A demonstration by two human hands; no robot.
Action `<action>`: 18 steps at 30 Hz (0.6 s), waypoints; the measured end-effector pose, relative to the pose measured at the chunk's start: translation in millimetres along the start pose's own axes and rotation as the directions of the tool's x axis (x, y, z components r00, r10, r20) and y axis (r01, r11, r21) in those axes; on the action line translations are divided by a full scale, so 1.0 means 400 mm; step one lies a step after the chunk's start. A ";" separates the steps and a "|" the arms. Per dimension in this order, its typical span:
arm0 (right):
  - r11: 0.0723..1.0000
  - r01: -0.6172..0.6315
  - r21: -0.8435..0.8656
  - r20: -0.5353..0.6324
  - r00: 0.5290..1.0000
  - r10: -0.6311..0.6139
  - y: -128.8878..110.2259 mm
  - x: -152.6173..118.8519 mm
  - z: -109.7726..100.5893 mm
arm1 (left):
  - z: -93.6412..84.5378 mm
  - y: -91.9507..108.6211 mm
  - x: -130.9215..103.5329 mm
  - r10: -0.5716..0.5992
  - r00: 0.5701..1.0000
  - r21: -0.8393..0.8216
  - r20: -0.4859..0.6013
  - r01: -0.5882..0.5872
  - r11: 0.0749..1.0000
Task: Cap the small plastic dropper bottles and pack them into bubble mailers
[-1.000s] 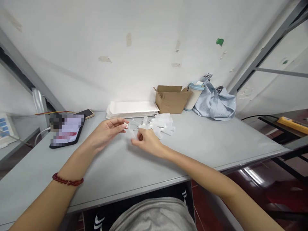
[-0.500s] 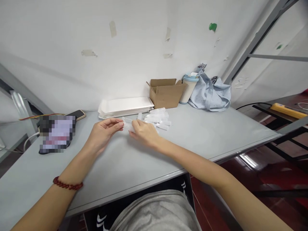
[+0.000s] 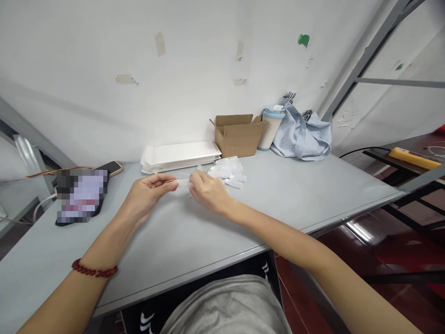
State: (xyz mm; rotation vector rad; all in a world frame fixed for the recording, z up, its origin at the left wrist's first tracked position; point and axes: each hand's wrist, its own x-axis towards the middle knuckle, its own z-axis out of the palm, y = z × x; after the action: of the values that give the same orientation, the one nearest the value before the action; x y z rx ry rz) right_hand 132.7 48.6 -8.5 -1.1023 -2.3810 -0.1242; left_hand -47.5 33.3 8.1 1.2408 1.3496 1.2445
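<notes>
My left hand [image 3: 149, 192] pinches one end of a small translucent white plastic piece [image 3: 183, 183] between thumb and fingertips. Closed round the other end, my right hand [image 3: 210, 191] covers much of it, so its exact kind does not show. A thin pale strand sticks out near the right fingertips, and a small bit hangs below them. Just beyond the right hand lies a loose pile of similar translucent white pieces [image 3: 229, 169] on the grey table [image 3: 181, 241].
White flat envelopes or cartons [image 3: 181, 153] are stacked against the wall. Right of them stand an open cardboard box [image 3: 241, 139], a lidded cup [image 3: 271, 130] and a light-blue cloth bag [image 3: 304, 139]. A blurred-out phone-like item [image 3: 83, 197] and a dark phone [image 3: 113, 168] lie left.
The plastic piece between my hands now looks straighter and more level. Both hands keep their grip and have hardly moved; the view has shifted slightly.
</notes>
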 end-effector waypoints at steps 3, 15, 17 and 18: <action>0.935 -0.092 0.342 0.007 0.995 0.095 0.003 0.002 0.004 | -0.004 0.000 0.000 0.083 0.997 -0.001 -0.003 -0.083 0.997; 0.698 -0.107 0.708 -0.028 0.983 0.180 0.007 0.003 0.018 | -0.019 0.000 -0.001 0.021 0.989 0.145 0.149 -0.043 0.988; 0.720 -0.097 0.687 -0.037 0.985 0.168 0.006 0.001 0.018 | -0.021 0.003 -0.003 0.029 0.984 0.227 0.173 -0.069 0.971; 0.718 -0.103 0.689 -0.032 0.985 0.172 0.006 0.000 0.015 | -0.021 0.006 -0.005 0.048 0.982 0.274 0.182 -0.097 0.957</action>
State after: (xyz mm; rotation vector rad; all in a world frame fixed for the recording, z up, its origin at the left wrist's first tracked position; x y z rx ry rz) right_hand 131.8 52.1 -14.0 -0.8603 -1.9623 0.6997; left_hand -55.6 30.6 11.3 1.5730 1.3960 0.9885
